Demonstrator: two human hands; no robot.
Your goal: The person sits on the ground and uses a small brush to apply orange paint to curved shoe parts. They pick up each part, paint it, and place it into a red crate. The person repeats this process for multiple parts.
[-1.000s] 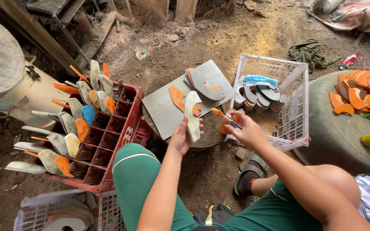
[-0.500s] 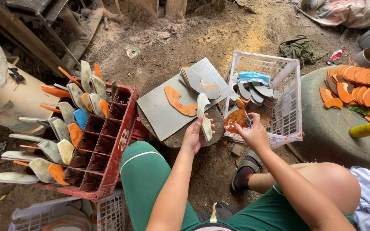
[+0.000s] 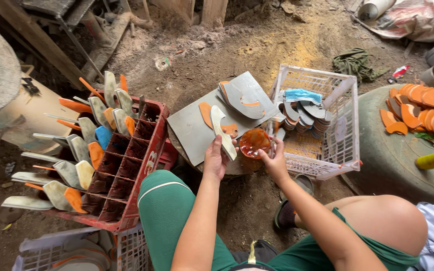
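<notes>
Over grey board point(image 3: 192, 131): left hand point(image 3: 216, 159) grips curved blade point(image 3: 222, 131); right hand point(image 3: 276, 159) at orange bowl point(image 3: 254, 142) rim

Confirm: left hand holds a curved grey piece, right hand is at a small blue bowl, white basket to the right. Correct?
Not quite. In the head view the bowl at the right hand is orange, not blue. The rest holds: the left hand holds the curved grey piece, and the white basket stands to the right.

A single head-worn camera looks steeply down and forward from close above the seated person's lap, taking in the left hand point(image 3: 216, 159) and right hand point(image 3: 276, 161), the dirt floor point(image 3: 257, 45) ahead, and the compartmented red plastic crate point(image 3: 126, 165) at left.
</notes>
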